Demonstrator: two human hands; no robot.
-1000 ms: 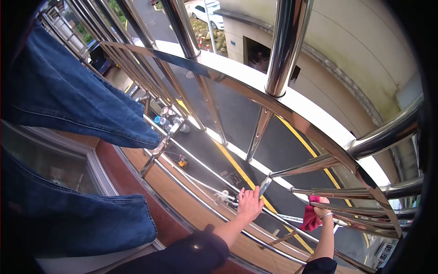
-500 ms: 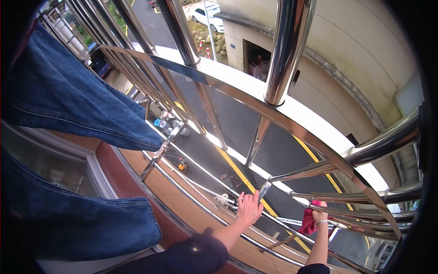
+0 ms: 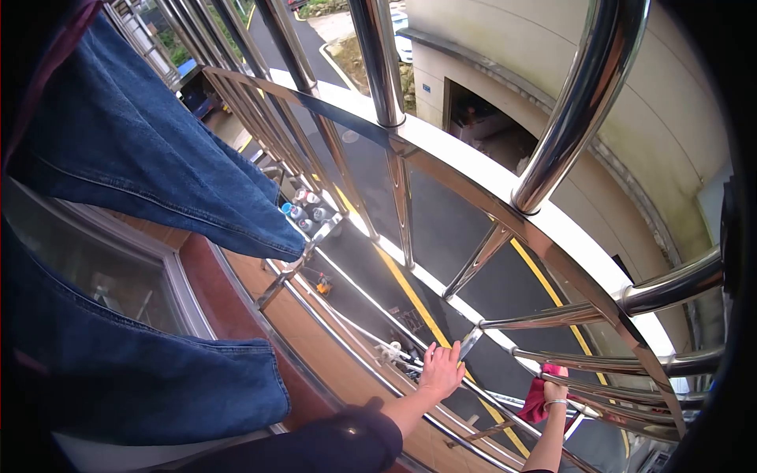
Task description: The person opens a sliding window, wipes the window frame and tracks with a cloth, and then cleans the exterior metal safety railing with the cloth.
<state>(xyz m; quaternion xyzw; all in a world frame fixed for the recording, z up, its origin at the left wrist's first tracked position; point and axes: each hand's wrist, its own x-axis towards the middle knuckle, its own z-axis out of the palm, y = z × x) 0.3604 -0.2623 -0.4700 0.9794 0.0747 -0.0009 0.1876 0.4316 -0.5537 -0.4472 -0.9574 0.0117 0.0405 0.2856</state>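
Observation:
My left hand point(image 3: 441, 372) lies on the metal bars of the lower frame, beside a short flat crosspiece point(image 3: 471, 342); its fingers are stretched and slightly apart. Farther right, my right hand point(image 3: 556, 388) is closed around a red cloth point(image 3: 534, 400), pressed against a shiny round bar point(image 3: 603, 386) near the bottom of the railing. A bracelet circles that wrist. Part of the cloth hangs below the fingers, and the palm side of the hand is hidden.
A curved steel railing point(image 3: 457, 175) with upright tubes spans the view. Blue jeans point(image 3: 158, 181) hang at the left. Several bottles point(image 3: 303, 211) stand on the lower frame beyond them. Far below lies a road point(image 3: 449, 229) with yellow lines; a beige building point(image 3: 654, 87) rises opposite.
The camera view has shifted, so railing and jeans appear farther right. Both hands stay at about the same spots on the bars, the right still with the red cloth.

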